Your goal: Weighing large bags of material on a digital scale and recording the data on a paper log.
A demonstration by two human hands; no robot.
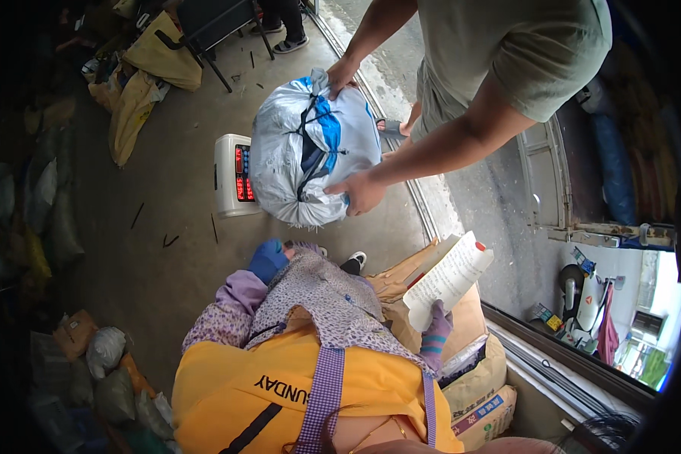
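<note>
My right hand (pixel 436 327), in a grey and purple glove, holds up a white sheet of paper (pixel 450 278) covered in writing, low at the right. In a blue glove, my left hand (pixel 268 259) is curled by my chest with nothing visible in it. Just beyond it, another person in a grey-green shirt grips a large silver-grey sack (pixel 310 151) bound with blue tape and black cord. One of that person's hands (pixel 341 73) is on the sack's top, the other (pixel 359 193) on its lower right side. The sack rests on a white platform scale (pixel 231 175) with a red display.
Brown cartons and printed sacks (pixel 477 371) are stacked at my right. Yellow bags (pixel 147 72) and a black chair (pixel 212 30) stand at the far left. Filled bags (pixel 102 356) line the left wall. A metal door track (pixel 424 212) runs past the scale, with a scooter (pixel 575 295) outside.
</note>
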